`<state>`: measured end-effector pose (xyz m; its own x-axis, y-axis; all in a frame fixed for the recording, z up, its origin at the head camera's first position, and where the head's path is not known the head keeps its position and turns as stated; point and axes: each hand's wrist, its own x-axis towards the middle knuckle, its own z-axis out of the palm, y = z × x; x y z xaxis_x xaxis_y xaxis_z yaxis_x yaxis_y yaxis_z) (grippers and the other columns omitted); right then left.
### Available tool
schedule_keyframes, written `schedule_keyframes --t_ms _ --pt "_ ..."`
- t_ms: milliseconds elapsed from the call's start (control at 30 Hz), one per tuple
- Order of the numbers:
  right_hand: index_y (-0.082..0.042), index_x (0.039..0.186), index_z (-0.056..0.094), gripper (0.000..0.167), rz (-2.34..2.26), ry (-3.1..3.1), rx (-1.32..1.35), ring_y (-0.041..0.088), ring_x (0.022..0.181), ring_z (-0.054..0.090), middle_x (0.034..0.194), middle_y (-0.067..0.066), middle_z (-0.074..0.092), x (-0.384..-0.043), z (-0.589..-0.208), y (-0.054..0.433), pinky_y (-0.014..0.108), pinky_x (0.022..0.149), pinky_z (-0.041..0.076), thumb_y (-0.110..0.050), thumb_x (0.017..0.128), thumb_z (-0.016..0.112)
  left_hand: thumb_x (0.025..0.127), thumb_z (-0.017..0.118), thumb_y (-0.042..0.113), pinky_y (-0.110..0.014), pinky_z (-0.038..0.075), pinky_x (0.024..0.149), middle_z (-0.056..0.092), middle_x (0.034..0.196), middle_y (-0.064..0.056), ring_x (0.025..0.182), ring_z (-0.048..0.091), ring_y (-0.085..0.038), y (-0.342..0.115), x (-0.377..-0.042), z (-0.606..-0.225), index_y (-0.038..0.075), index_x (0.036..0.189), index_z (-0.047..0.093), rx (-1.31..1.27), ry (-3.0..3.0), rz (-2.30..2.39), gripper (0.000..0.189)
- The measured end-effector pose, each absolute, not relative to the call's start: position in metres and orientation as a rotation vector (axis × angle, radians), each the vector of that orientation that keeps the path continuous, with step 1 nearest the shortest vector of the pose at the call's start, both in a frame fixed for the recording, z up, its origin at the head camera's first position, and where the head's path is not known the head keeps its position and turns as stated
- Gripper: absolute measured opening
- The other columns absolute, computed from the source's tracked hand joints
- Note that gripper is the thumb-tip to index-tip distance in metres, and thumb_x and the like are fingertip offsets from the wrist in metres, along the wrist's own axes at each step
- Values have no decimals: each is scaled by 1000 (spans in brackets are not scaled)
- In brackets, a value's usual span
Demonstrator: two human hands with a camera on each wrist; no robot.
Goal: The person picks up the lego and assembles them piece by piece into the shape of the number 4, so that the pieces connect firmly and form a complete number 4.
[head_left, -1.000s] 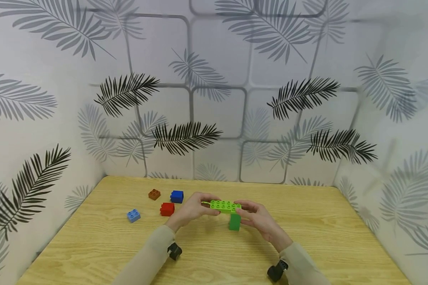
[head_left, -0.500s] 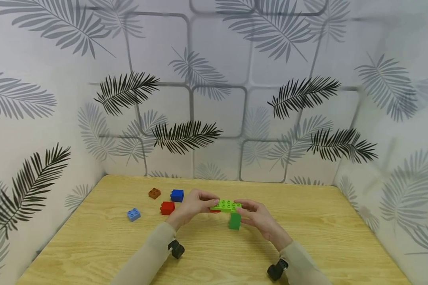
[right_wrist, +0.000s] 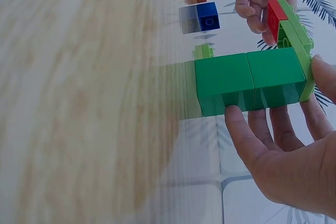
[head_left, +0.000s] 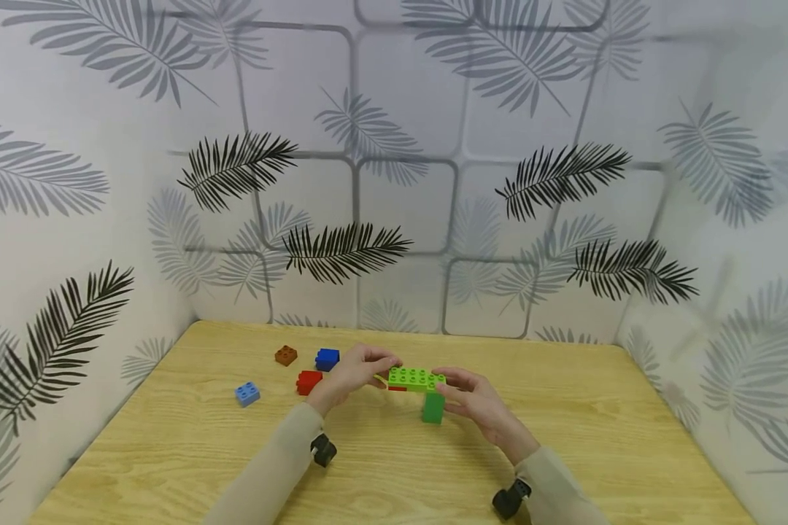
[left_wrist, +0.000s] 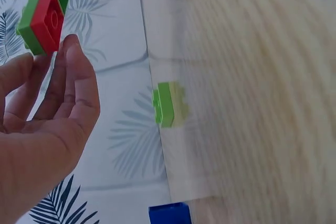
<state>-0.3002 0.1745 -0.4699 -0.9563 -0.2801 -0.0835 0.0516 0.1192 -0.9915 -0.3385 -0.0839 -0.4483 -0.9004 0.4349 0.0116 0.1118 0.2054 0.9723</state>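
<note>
Light wooden table (head_left: 565,452). On it: brown brick (head_left: 285,355), blue brick (head_left: 327,358), red brick (head_left: 308,381), light-blue brick (head_left: 246,394), dark green stacked bricks (head_left: 433,407) standing upright.

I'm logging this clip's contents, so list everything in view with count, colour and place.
Long plate: 1, light green, held above the table centre, studs up.
Green bricks: 2, dark green, stacked under the plate's right end, standing on the table.
Small red brick: 1, red, under the plate's left end.
Loose bricks: 5; brown, blue, red, light blue on the left; light green at the back wall.
Table: 1, light wood.
Walls: leaf-patterned, three sides.
Left hand: at the plate's left end.
Right hand: holds the plate's right end and the stack.
</note>
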Motion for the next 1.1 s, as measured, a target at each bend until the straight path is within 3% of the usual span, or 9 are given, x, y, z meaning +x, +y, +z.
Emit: schedule_keyframes --t_ms 267,467,800,1100 --pt "-9 138 56 50 -1929 2140 -230 17 111 60 128 12 56 -299 -470 175 46 99 50 -30 94 66 98 60 13 -39 56 83 69 112 -11 96 66 -20 -92 -352 -452 8 113 71 480 2384 1718 19" --pt "-9 138 55 49 -1934 2131 -232 17 112 60 129 12 54 -298 -471 175 46 99 50 -29 95 65 96 56 -2 -38 56 82 68 114 -11 104 64 -25 -96 -362 -462 3 114 69 463 2462 1675 22" --pt "-8 139 54 50 -1933 2136 -238 17 112 59 130 12 54 -298 -469 175 47 100 49 -30 95 65 94 59 -1 -40 54 82 63 121 -21 101 61 -26 -97 -373 -470 -1 119 66 405 2506 1649 26" --pt "-8 139 55 50 -1929 2134 -245 15 110 59 127 10 54 -298 -470 176 47 100 49 -30 95 66 92 61 -1 -36 53 75 58 129 -19 105 58 -28 -97 -377 -474 2 124 63 322 2465 1588 33"
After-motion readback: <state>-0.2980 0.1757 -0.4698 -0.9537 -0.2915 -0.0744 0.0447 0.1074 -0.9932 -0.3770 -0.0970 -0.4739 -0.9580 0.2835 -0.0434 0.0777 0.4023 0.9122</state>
